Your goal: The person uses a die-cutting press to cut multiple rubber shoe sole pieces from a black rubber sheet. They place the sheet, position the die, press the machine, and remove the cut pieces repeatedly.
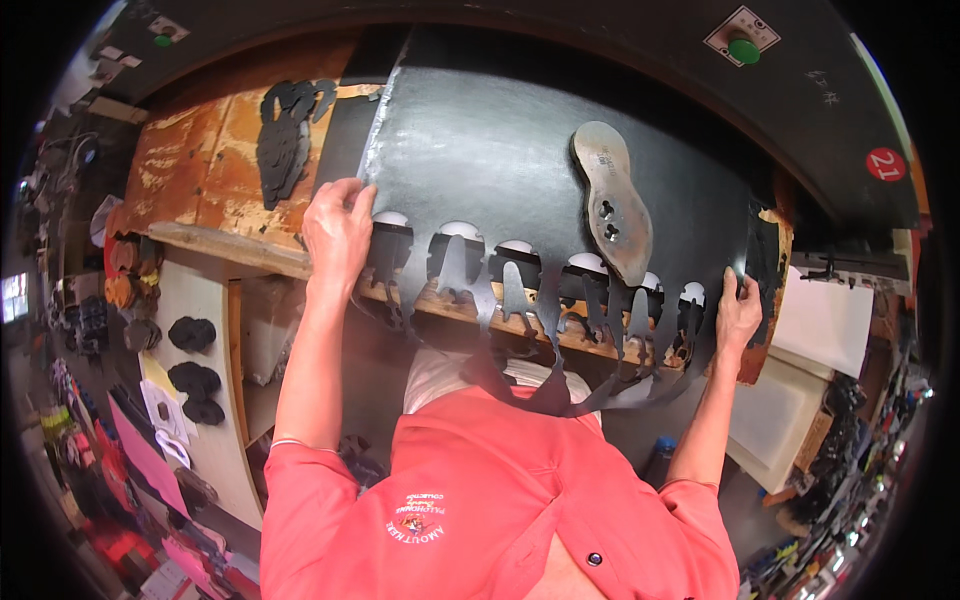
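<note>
A wide black sheet (470,130) lies over the worktable. Its near border hangs past the table's front edge as a web of cut-out gaps and thin strips. My left hand (336,228) pinches the sheet's left edge with thumb and fingers. At the right edge, my right hand (738,310) has its fingertips closed on the sheet's corner. Between them, right of the middle, a grey metal sole-shaped cutting die (618,205) rests on the sheet, with small clover-shaped holes in its near half. Neither hand touches the die.
A stack of black cut pieces (287,145) sits on the worn wooden board (215,165) at the left. Overhead spans a dark machine beam with a green button (743,51) at the right. Black bundles (193,380) lie on a pale panel at lower left.
</note>
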Motion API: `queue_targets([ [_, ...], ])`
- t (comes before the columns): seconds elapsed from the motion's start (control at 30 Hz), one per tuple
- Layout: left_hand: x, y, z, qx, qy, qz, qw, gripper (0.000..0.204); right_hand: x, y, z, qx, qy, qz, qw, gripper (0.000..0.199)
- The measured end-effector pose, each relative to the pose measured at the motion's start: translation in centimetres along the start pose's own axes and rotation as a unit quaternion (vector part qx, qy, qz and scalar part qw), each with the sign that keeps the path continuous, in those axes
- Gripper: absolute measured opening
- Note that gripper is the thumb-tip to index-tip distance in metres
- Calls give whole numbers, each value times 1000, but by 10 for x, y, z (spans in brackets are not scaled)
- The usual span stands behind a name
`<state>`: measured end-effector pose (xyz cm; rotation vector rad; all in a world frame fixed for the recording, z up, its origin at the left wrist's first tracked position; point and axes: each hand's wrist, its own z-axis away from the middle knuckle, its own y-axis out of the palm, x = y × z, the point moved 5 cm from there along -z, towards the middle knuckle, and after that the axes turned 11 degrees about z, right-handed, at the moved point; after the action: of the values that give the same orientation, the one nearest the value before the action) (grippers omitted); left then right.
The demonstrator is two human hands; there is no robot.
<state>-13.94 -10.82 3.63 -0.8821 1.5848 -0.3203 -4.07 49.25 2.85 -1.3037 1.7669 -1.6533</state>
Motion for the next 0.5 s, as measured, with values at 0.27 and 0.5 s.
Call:
queue_targets([
  [0.27, -4, 0, -6, 1, 32, 66, 997, 12, 182, -4, 52, 103, -322, -89, 937, 80],
  [0.5, 6, 12, -23, 5, 96, 79, 992, 14, 225, 29, 58, 104, -349, -34, 931, 85],
])
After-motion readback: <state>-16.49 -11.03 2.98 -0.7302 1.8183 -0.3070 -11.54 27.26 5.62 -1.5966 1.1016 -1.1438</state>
